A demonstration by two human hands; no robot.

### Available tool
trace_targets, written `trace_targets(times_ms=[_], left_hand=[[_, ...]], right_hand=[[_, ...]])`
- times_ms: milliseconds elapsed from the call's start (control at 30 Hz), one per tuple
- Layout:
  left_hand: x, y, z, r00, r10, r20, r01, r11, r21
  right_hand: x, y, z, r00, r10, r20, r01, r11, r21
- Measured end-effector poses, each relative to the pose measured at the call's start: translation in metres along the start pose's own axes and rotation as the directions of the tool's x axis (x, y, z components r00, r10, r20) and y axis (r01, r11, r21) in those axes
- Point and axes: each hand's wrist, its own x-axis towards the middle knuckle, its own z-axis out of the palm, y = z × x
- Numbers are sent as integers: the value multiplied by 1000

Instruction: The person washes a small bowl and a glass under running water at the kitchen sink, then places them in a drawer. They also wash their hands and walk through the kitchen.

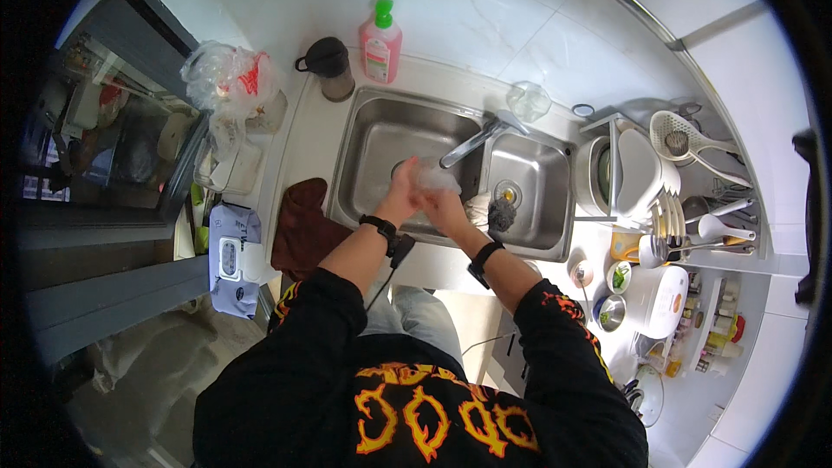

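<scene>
My left hand (pixel 407 190) and my right hand (pixel 442 207) meet over the large basin (pixel 377 123) of a stainless steel double sink. Between them they hold a whitish, translucent thing (pixel 437 177); its kind cannot be made out. The chrome faucet (pixel 478 142) ends just above it. Fingers of both hands are partly hidden. Right of my right hand, a pale cloth (pixel 480 209) hangs over the divider. A dark grey scrubber (pixel 502 214) lies in the small basin (pixel 539 175), near its drain strainer (pixel 507 193).
Behind the sink stand a pink soap bottle (pixel 382 52) with a green pump and a dark-lidded jug (pixel 330 71). A brown cloth (pixel 305 227) hangs over the counter's front edge at left, near a wipes pack (pixel 235 260). Right is a dish rack (pixel 611 169), with a rice cooker (pixel 660 302) nearer me.
</scene>
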Motion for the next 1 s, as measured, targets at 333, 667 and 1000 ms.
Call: trace_targets(times_ms=[333, 667, 1000], left_hand=[[8, -4, -4, 998, 26, 58, -28, 999, 35], [-16, 8, 7, 983, -183, 22, 183, 983, -10], [-2, -1, -6, 996, -78, 46, 81, 995, -66]], right_hand=[[0, -8, -4, 988, -150, -45, 139, 972, -189], [-6, -1, -12, 947, -318, -36, 297, 916, -270], [-1, 18, 5, 941, -332, -69, 252, 820, -513]])
